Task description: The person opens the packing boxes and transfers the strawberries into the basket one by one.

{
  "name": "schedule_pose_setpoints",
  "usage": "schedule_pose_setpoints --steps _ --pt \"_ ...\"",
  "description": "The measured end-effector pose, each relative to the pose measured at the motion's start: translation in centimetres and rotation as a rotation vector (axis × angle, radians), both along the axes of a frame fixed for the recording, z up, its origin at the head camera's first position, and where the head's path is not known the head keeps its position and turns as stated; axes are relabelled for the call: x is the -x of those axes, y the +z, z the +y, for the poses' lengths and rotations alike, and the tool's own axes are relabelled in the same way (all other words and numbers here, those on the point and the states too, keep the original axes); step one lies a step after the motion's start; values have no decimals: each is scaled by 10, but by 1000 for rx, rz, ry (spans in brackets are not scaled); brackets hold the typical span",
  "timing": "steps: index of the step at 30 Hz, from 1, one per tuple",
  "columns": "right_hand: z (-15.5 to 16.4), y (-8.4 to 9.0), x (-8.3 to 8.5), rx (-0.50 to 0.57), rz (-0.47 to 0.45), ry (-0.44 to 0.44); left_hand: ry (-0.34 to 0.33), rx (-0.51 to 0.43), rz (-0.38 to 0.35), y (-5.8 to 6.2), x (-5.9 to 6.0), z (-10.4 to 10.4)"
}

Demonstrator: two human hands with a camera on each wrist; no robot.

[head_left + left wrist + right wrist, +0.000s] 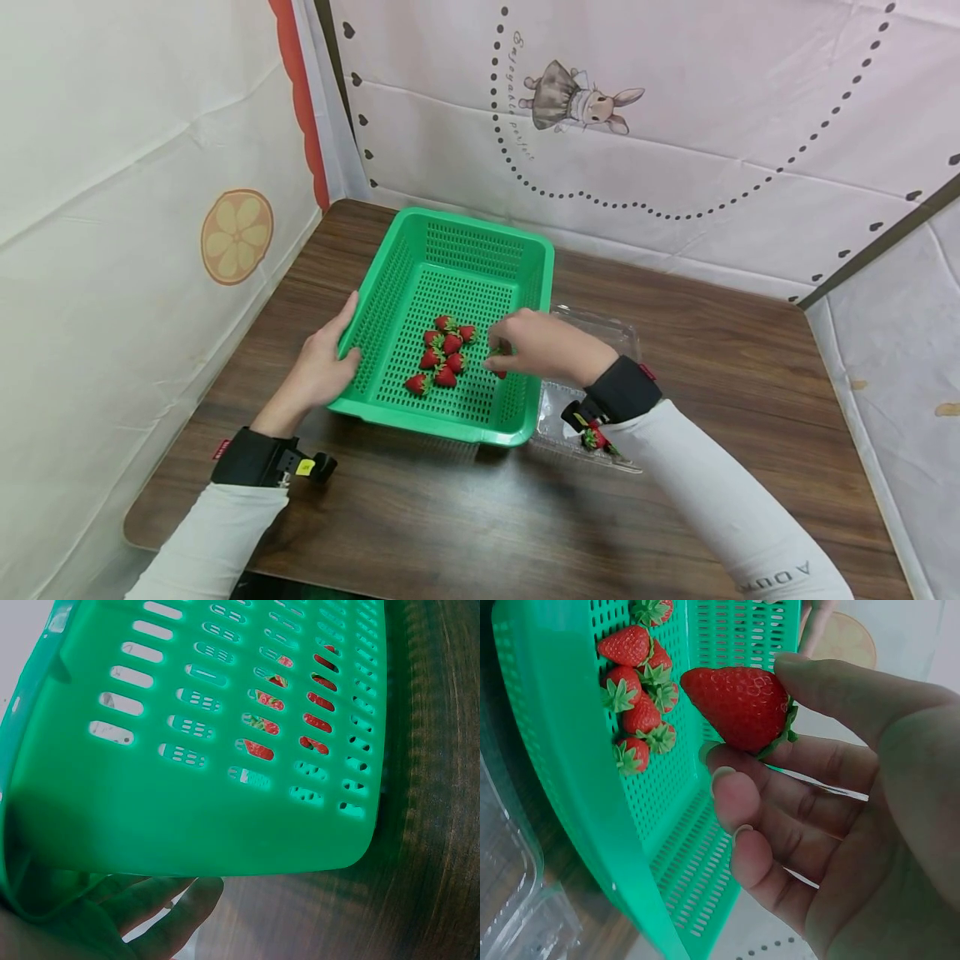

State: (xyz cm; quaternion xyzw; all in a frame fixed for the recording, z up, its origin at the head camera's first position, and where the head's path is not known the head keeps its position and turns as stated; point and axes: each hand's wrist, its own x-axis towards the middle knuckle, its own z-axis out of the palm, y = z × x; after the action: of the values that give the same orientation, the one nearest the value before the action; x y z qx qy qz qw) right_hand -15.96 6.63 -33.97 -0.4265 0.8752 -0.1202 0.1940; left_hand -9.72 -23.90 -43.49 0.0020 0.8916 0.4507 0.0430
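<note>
A: Where is the strawberry [739, 705] sitting?

B: The right hand [536, 346] is pinching it over the green basket [420, 412], at three o'clock from the berry pile [444, 354].

A: And handling it?

B: It is looking light, soft and bruisable, so fingertips should be cradling its shoulders. The left hand [318, 367] is gripping the basket's nine o'clock rim.

- The basket [450, 250] stands on the table [720, 367], towards its far left part.
- A cluster of strawberries [442, 354] lies in the basket, on its floor, near the middle.
- The left hand [318, 367] is at the basket's left wall.
- The right hand [536, 343] is over the basket's right side, with one strawberry [739, 705] in its fingers.
- A clamshell box [600, 329] lies on the table just right of the basket, touching it.
</note>
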Motion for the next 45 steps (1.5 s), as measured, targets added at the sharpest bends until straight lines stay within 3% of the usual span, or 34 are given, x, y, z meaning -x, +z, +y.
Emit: schedule_pose_setpoints --steps 19,27,35,45 --pt "-41 -31 13 -136 -7 65 3 6 5 1 1 1" --pt "-58 -45 13 -227 -53 112 3 -6 -7 1 0 0" --pt "-64 -49 10 -245 -82 95 3 -2 3 1 0 1" --pt "-70 -52 9 -304 -54 120 6 6 -3 0 0 0"
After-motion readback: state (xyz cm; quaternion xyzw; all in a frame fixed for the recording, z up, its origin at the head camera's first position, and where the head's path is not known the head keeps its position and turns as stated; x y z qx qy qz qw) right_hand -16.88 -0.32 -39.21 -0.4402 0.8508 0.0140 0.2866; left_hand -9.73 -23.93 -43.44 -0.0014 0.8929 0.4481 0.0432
